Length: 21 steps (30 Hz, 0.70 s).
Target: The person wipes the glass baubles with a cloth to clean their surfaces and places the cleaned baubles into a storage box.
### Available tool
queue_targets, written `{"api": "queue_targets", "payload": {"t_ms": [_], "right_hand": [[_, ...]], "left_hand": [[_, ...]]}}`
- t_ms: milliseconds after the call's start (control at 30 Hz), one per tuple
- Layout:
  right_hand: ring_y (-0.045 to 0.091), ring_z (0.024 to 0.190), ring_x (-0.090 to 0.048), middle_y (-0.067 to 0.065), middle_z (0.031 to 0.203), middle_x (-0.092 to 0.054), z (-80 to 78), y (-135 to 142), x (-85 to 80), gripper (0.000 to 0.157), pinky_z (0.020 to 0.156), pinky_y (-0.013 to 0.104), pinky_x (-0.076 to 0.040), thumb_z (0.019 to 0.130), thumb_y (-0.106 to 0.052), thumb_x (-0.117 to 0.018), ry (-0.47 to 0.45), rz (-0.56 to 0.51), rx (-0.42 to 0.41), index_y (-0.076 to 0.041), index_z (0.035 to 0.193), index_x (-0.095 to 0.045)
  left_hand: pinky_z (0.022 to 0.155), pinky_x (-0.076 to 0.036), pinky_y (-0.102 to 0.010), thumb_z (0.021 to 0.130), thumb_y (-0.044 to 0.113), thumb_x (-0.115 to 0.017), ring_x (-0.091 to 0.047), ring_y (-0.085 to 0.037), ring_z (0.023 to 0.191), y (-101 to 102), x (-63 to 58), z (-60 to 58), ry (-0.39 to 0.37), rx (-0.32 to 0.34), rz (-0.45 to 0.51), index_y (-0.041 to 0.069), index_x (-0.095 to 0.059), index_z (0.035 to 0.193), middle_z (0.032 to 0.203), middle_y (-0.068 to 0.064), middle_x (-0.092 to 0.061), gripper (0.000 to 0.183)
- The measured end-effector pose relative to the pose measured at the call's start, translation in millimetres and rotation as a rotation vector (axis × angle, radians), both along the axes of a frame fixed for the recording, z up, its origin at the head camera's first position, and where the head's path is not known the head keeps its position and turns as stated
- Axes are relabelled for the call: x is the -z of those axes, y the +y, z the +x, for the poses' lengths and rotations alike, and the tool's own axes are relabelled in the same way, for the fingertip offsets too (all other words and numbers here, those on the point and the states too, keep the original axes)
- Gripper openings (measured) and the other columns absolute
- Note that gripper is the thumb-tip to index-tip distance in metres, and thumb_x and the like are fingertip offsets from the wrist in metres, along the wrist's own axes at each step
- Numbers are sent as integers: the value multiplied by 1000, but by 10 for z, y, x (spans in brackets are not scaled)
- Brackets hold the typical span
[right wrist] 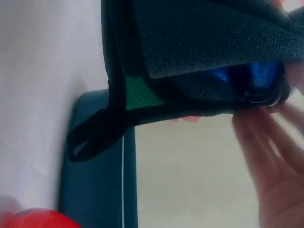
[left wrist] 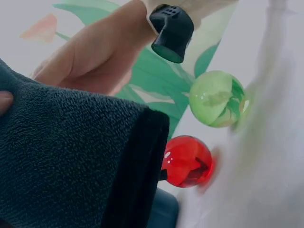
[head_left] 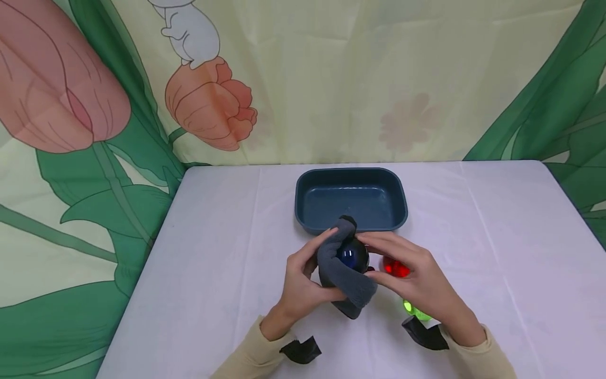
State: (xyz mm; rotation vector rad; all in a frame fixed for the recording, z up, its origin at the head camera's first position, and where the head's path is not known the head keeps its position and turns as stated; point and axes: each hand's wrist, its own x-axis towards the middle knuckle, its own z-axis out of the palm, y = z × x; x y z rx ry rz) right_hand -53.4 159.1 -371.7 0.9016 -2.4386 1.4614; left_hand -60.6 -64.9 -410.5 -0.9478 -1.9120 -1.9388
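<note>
Right hand [head_left: 421,271]: fingers and thumb bent in a pinch on the dark blue ball [head_left: 352,256], fingertips at its 1 o'clock, thumb near its 4 o'clock.

Left hand [head_left: 298,279]: fingers curled on the grey-blue cloth [head_left: 349,280], fingertips near the ball's 11 o'clock, thumb low at 7 o'clock.

Dark blue ball: one, glossy, round, no long axis; partly wrapped, bare face toward 3 o'clock, right fingers nearer. Governing relation: ball at 9 o'clock from right fingertips and thumb, just inside the pinch, with cloth between ball and left hand.

Cloth: one, folded, dark-edged; long axis roughly 12 to 6 o'clock across the ball, lower fold slanting to 5. Black loop [right wrist: 90,140] at one corner, plain in the right wrist view.

Red ball [head_left: 395,267]: one, clear, on the table, beyond the right-hand gap, near 3 o'clock from the dark blue ball.

Green ball [head_left: 415,309]: one, at 4 to 5 o'clock, partly under the right wrist in the head view.

Dark blue basin [head_left: 350,200]: one, at 12 o'clock, just past the cloth; contact between the two, cannot tell.

White-covered table [head_left: 473,252]: beneath all.
</note>
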Motion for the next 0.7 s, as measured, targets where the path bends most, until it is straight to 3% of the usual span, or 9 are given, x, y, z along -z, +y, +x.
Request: {"api": "queue_targets", "payload": {"t_ms": [167, 267, 500, 700], "right_hand": [[4, 94, -58, 9, 132, -61, -9, 41, -18, 45, 73, 10, -52, 85, -14, -78, 123, -42, -74, -5, 128, -66], [4, 85, -54, 12, 132, -61, -27, 47, -8, 44, 64, 14, -49, 93, -30, -67, 199, -70, -95, -2, 127, -66], [10, 105, -53, 12, 133, -59, -32, 15, 53, 43, 66, 14, -49, 97, -32, -61, 204, -65, -115, -3, 127, -66], [10, 111, -54, 13, 133, -60, -26, -8, 62, 44, 66, 14, -50, 97, -35, -60, 215, -42, -93, -4, 127, -66]], "left_hand": [[99, -53, -41, 62, -15, -84, -63, -23, 118, 2, -10, 1, -32, 1, 3, -4, -48, 142, 134, -26, -57, 89], [99, -54, -41, 62, -17, -82, -63, -22, 116, -2, -28, -1, -63, 5, 26, -3, -47, 142, 132, -26, -58, 89], [100, -53, -40, 63, -18, -82, -62, -23, 118, 4, -22, 26, -86, 26, 18, -4, -48, 141, 136, -26, -56, 86], [101, -52, -40, 64, -17, -82, -62, -24, 119, 11, -16, 33, -91, 18, 11, -3, -47, 142, 137, -25, -55, 86]]}}
